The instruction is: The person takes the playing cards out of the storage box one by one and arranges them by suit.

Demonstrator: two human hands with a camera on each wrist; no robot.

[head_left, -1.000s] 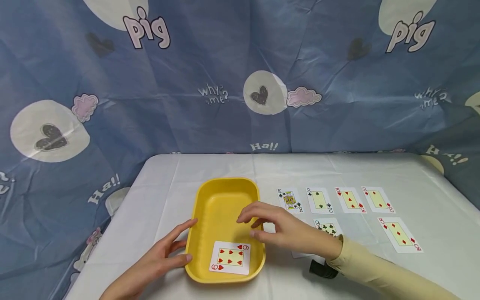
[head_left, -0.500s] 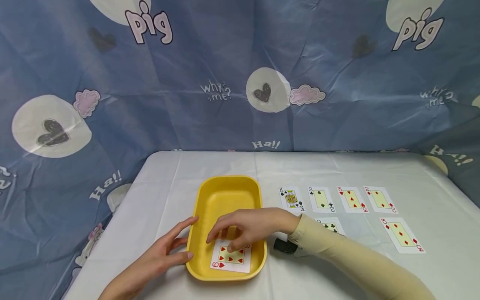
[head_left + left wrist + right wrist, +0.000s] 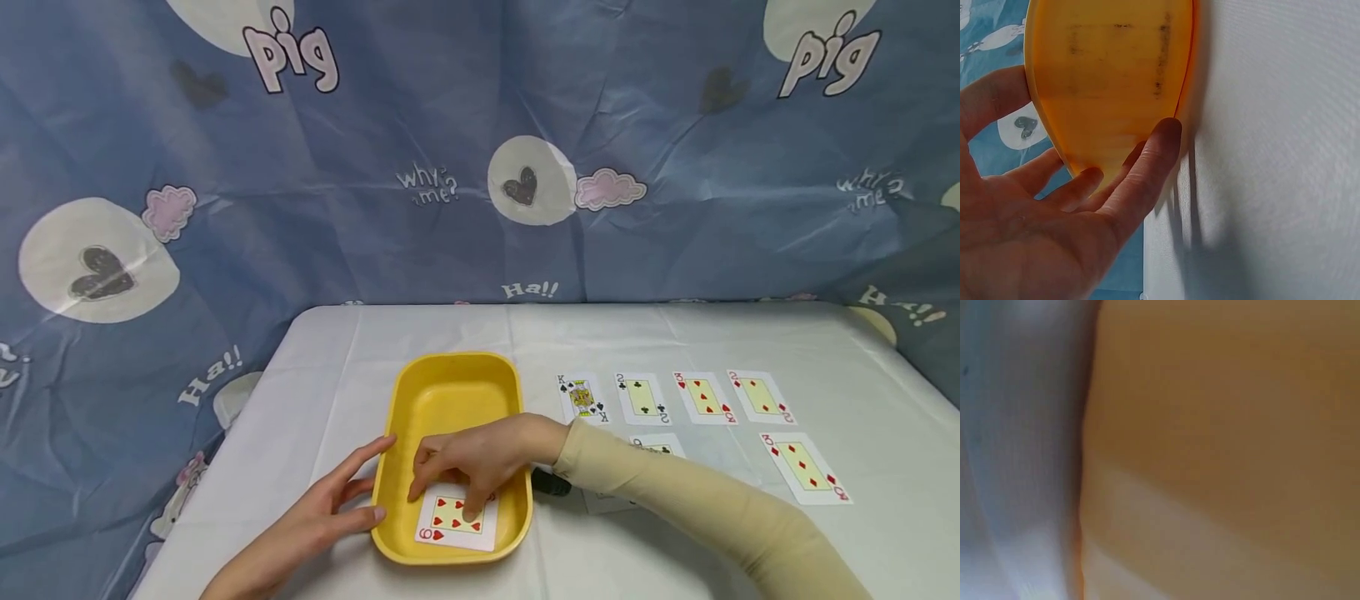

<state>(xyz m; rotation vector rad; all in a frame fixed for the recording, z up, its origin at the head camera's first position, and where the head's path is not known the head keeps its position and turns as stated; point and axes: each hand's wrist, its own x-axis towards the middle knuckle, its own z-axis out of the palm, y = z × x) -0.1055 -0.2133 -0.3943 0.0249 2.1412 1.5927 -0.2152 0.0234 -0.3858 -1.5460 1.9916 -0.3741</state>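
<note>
A yellow tray point(image 3: 382, 533) stands on the table, with a six of hearts playing card point(image 3: 437, 537) lying face up inside near its front end. My left hand point(image 3: 324, 510) touches the tray's left side, thumb and index finger spread apart; in the left wrist view the fingers rest against the yellow wall point(image 3: 1110, 69). Reaching over the right rim, my right hand point(image 3: 480, 454) has its thumb on the card's face and its index fingertip beside the card's left edge. The card looks flat. Blurred yellow tray wall point(image 3: 1222, 425) fills most of the right wrist view.
Right of the tray lie a king of spades point(image 3: 582, 398), a two of clubs point(image 3: 642, 400), a three of hearts point(image 3: 703, 398), a two of diamonds point(image 3: 759, 398) and a three of diamonds point(image 3: 806, 468). A nine of clubs point(image 3: 660, 443) is partly under the right sleeve point(image 3: 675, 492).
My right hand has come from the tray's right rim, leftward and down to the six of hearts. Its fingers reach lower at the card now. The left hand stays in place.
</note>
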